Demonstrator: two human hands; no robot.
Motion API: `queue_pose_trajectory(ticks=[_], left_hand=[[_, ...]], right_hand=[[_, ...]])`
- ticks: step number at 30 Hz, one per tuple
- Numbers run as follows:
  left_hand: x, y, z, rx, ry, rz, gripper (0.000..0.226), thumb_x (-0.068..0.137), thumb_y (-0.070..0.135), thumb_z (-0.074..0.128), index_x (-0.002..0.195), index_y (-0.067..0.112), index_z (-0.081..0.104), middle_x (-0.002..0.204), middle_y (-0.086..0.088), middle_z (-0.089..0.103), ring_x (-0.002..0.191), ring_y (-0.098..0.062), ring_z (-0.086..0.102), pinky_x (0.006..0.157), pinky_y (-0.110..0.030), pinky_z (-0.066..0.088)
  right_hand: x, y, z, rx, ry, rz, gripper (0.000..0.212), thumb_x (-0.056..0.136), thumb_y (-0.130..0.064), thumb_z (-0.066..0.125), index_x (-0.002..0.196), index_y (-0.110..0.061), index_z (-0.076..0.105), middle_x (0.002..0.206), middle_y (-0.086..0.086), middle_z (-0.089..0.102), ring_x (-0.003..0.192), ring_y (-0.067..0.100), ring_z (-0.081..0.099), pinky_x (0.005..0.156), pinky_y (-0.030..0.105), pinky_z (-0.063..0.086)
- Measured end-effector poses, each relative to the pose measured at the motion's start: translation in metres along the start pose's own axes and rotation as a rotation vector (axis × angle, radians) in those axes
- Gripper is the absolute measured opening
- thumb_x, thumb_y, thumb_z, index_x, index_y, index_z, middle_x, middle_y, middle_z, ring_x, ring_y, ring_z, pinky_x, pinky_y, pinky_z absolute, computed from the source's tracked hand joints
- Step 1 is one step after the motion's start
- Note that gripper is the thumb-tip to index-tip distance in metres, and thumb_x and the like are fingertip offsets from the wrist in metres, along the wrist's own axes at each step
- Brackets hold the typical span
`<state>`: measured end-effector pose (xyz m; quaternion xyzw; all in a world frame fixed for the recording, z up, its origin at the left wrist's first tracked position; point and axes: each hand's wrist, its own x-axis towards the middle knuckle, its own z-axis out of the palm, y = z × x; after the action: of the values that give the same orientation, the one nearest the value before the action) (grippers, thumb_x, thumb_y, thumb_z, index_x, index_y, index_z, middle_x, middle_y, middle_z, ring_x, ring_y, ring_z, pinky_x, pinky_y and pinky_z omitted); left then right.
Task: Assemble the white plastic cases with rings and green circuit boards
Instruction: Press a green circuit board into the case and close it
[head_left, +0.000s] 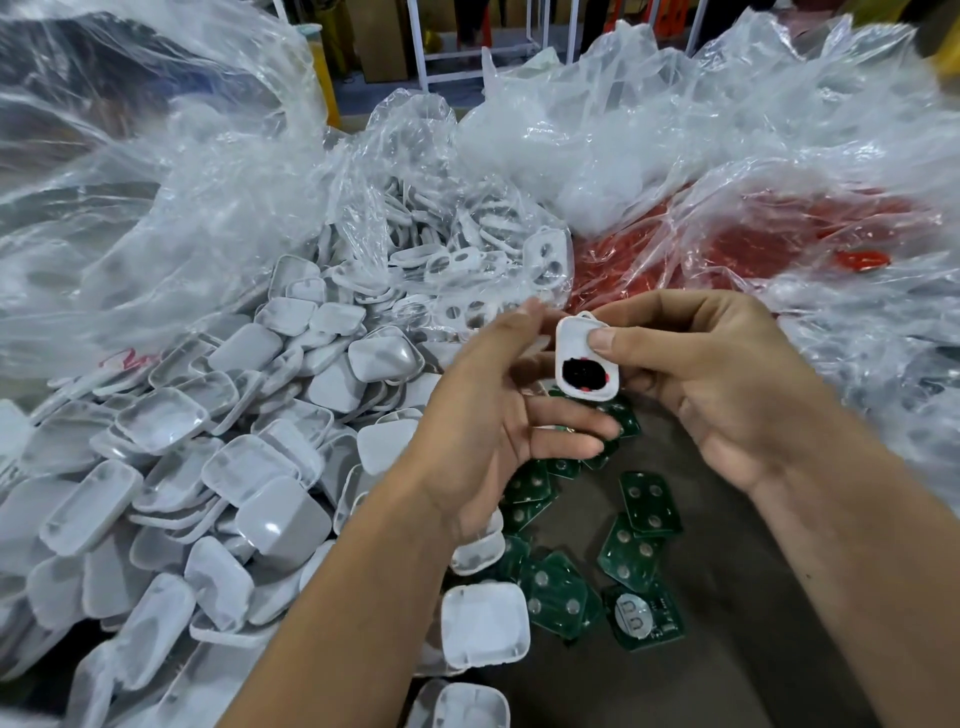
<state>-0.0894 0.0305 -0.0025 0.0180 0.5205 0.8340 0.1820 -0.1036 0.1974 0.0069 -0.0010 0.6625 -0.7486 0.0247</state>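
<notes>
My right hand (711, 384) pinches a white plastic case (586, 358) by its upper part, thumb on its face. A dark opening with small red spots shows in the case's lower half. My left hand (498, 410) is beside the case on its left, fingers loosely curved, fingertips near its edge and underside; whether it grips the case is unclear. Several green circuit boards (631, 556) lie on the dark table below my hands. A big heap of white case halves (249, 467) spreads to the left.
A clear bag with white frame-like parts with round holes (457, 254) sits behind the heap. Red parts lie inside a clear bag (727, 244) at the right. Crumpled clear plastic (675, 119) fills the back. A loose white case half (483, 629) lies near my left forearm.
</notes>
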Motion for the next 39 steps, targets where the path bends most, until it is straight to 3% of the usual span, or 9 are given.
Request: queue_pose_trajectory(ticks=[4, 8, 15, 19, 23, 28, 31, 35, 39], left_hand=[[-0.001, 0.002, 0.0, -0.228, -0.165, -0.13, 0.035, 0.096, 0.03, 0.058, 0.111, 0.004, 0.076, 0.107, -0.025, 0.074, 0.083, -0.035, 0.077, 0.067, -0.032, 0.065], [0.0, -0.003, -0.002, -0.371, -0.211, -0.151, 0.047, 0.086, 0.021, 0.071, 0.126, -0.003, 0.068, 0.118, -0.029, 0.07, 0.102, -0.039, 0.074, 0.084, -0.037, 0.064], [0.006, -0.006, -0.005, -0.421, -0.141, -0.122, 0.035, 0.08, 0.015, 0.076, 0.11, -0.001, 0.076, 0.109, -0.024, 0.074, 0.097, -0.034, 0.076, 0.078, -0.036, 0.064], [0.008, -0.007, -0.006, -0.436, -0.121, -0.109, 0.03, 0.08, 0.013, 0.075, 0.106, 0.0, 0.077, 0.108, -0.022, 0.075, 0.094, -0.032, 0.077, 0.075, -0.035, 0.065], [0.008, -0.008, -0.006, -0.418, -0.142, -0.099, 0.039, 0.078, 0.014, 0.077, 0.115, 0.003, 0.076, 0.112, -0.021, 0.075, 0.098, -0.034, 0.076, 0.078, -0.035, 0.064], [0.008, -0.006, -0.007, -0.476, -0.2, -0.077, 0.041, 0.077, 0.014, 0.076, 0.117, 0.005, 0.075, 0.114, -0.02, 0.074, 0.098, -0.033, 0.076, 0.081, -0.036, 0.064], [0.007, -0.002, -0.008, -0.562, -0.225, -0.05, 0.042, 0.08, 0.013, 0.074, 0.121, 0.005, 0.072, 0.115, -0.022, 0.074, 0.099, -0.036, 0.076, 0.082, -0.038, 0.064], [0.005, 0.004, -0.009, -0.607, -0.19, -0.007, 0.04, 0.081, 0.014, 0.073, 0.119, 0.005, 0.071, 0.117, -0.022, 0.073, 0.101, -0.037, 0.075, 0.088, -0.039, 0.063], [0.005, 0.007, -0.008, -0.598, -0.14, 0.002, 0.061, 0.08, 0.015, 0.074, 0.137, 0.003, 0.059, 0.123, -0.022, 0.068, 0.103, -0.031, 0.074, 0.089, -0.037, 0.062]], right_hand=[[-0.001, -0.008, -0.002, 0.107, -0.089, 0.104, 0.027, 0.049, -0.02, 0.085, 0.073, -0.01, 0.081, 0.066, 0.01, 0.068, 0.058, 0.022, 0.055, 0.048, 0.024, 0.049], [-0.001, -0.012, -0.004, 0.145, -0.16, 0.134, 0.023, 0.05, -0.02, 0.083, 0.072, -0.012, 0.081, 0.073, 0.01, 0.071, 0.07, 0.026, 0.049, 0.064, 0.031, 0.045], [-0.004, -0.007, 0.004, 0.073, -0.034, 0.029, 0.022, 0.061, -0.014, 0.083, 0.083, -0.01, 0.079, 0.085, 0.016, 0.074, 0.079, 0.035, 0.06, 0.077, 0.042, 0.05], [-0.004, -0.004, 0.009, 0.089, 0.035, -0.009, 0.023, 0.074, 0.003, 0.079, 0.092, -0.011, 0.076, 0.089, 0.011, 0.073, 0.077, 0.022, 0.069, 0.074, 0.038, 0.051], [-0.004, -0.006, 0.007, 0.252, -0.016, 0.062, 0.038, 0.061, -0.006, 0.078, 0.097, -0.014, 0.073, 0.093, 0.009, 0.074, 0.076, 0.018, 0.071, 0.073, 0.032, 0.051], [-0.005, -0.004, 0.008, 0.277, -0.032, -0.008, 0.045, 0.072, -0.015, 0.081, 0.115, -0.01, 0.068, 0.102, 0.01, 0.075, 0.084, 0.02, 0.068, 0.074, 0.031, 0.049], [-0.005, -0.003, 0.008, 0.246, 0.016, -0.222, 0.022, 0.089, -0.019, 0.07, 0.107, -0.007, 0.068, 0.092, 0.005, 0.073, 0.078, 0.013, 0.066, 0.065, 0.023, 0.051], [-0.01, -0.003, 0.007, -0.289, 0.108, -0.746, 0.02, 0.1, -0.007, 0.055, 0.102, -0.01, 0.075, 0.096, 0.017, 0.069, 0.085, 0.008, 0.063, 0.076, 0.02, 0.047], [-0.011, 0.002, 0.008, -0.703, 0.144, -0.94, 0.02, 0.099, -0.015, 0.061, 0.102, -0.008, 0.081, 0.103, 0.011, 0.068, 0.107, 0.034, 0.059, 0.087, 0.039, 0.048]])
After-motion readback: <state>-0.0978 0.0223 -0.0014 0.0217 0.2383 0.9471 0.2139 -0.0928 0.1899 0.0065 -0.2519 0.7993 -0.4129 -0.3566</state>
